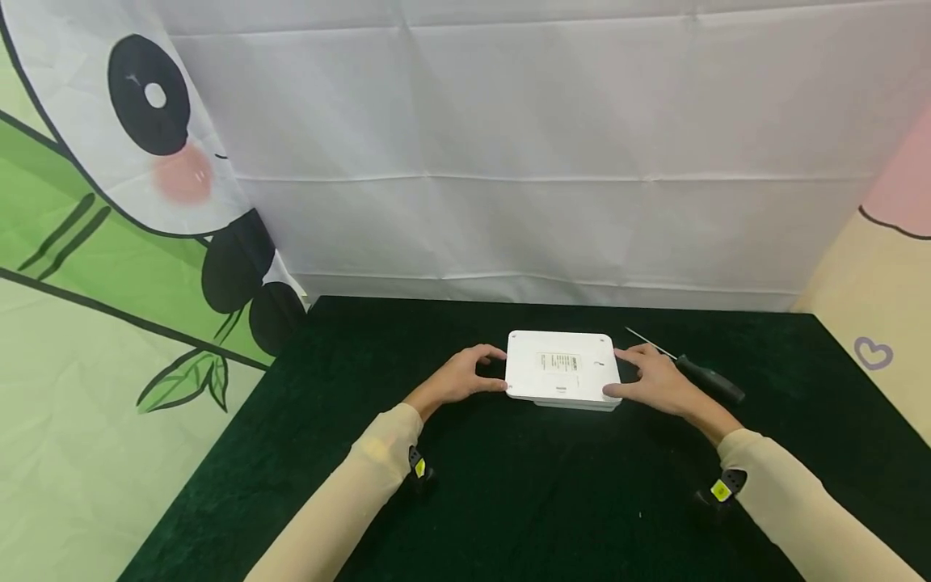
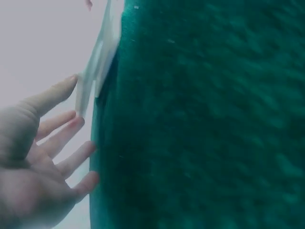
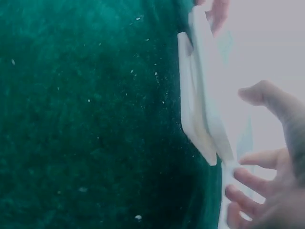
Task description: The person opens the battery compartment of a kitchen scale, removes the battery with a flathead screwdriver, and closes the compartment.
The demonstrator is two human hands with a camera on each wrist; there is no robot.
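A flat white rectangular device [image 1: 558, 364] with a printed label and small round marks near its corners lies label side up, with a paler slab showing under its front edge. At its left side, my left hand [image 1: 465, 374] has its thumb and index fingertip right at the edge, the other fingers spread. My right hand [image 1: 658, 380] is at the opposite side, its thumb overlapping the near right corner and its fingertips by the side edge. In the right wrist view, the lower slab [image 3: 187, 95] projects beyond the upper panel.
Behind the right hand lies a screwdriver [image 1: 709, 380], its black handle angled toward the right and its thin shaft pointing away. Dark green cloth [image 1: 553, 501] covers the table. White fabric [image 1: 538, 226] hangs behind it, with printed cloth at both sides.
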